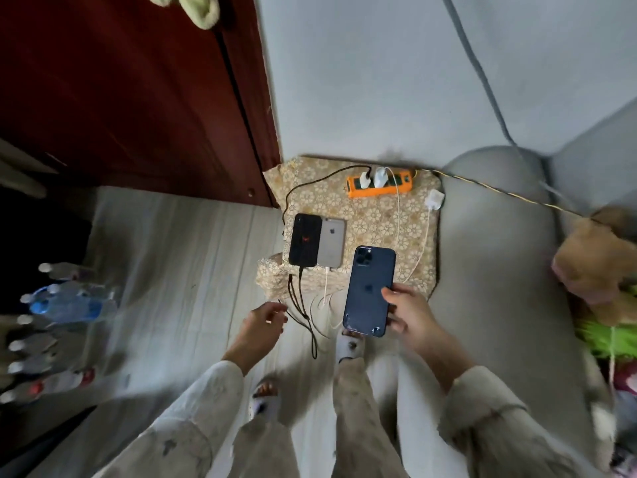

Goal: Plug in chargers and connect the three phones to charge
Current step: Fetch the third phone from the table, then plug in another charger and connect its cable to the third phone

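An orange power strip (389, 188) lies at the back of a patterned cushion (372, 222), with two white chargers (374, 177) plugged in. A third white charger (434, 199) lies loose to its right, its white cable trailing down. A black phone (305, 240) and a silver phone (331, 243) lie face down side by side, each with a cable in its bottom end. My right hand (408, 313) holds a dark blue phone (368, 291) face down above the cushion's front edge. My left hand (263, 324) hovers beside the hanging black cable (303, 315), fingers loosely curled, holding nothing.
A dark red door (138, 98) stands at the left and a grey wall behind. A grey sofa arm (496, 257) borders the cushion on the right, with stuffed toys (599, 263) on it. Several plastic bottles (65, 305) stand on the floor at the left. My slippered feet are below.
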Motion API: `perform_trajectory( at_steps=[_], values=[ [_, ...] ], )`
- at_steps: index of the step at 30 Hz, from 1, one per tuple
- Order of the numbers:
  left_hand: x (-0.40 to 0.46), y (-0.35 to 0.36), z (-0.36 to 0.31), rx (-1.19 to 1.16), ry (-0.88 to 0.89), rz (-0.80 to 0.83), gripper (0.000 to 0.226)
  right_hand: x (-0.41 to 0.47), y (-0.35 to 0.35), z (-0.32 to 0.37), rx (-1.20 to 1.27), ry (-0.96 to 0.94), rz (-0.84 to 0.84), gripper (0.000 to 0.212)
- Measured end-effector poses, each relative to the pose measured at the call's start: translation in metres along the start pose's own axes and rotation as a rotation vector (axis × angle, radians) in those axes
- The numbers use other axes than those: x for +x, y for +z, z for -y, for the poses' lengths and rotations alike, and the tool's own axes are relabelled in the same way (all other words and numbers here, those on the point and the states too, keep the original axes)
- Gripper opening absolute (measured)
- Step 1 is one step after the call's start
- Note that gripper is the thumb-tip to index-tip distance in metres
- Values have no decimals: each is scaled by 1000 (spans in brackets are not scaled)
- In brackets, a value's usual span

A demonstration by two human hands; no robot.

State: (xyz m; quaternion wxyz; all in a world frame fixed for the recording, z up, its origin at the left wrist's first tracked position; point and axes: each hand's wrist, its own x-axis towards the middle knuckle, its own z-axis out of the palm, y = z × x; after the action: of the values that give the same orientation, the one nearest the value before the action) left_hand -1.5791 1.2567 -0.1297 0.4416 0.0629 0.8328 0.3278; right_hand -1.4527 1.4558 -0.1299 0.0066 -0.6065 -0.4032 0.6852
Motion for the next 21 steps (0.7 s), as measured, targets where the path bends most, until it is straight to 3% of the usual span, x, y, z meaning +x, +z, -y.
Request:
perform_trajectory(
  at_steps=[11, 16, 21],
  values=[
    [185, 104, -22, 492, 30, 14, 58, 209, 6, 16, -230, 20, 0, 15],
    [248, 124, -11, 808, 135, -20, 73, 260, 13, 5, -160, 78, -4, 18],
    [280, 129, -10, 873, 148, -38, 85, 281, 19, -1, -209, 63, 71, 20]
  ],
)
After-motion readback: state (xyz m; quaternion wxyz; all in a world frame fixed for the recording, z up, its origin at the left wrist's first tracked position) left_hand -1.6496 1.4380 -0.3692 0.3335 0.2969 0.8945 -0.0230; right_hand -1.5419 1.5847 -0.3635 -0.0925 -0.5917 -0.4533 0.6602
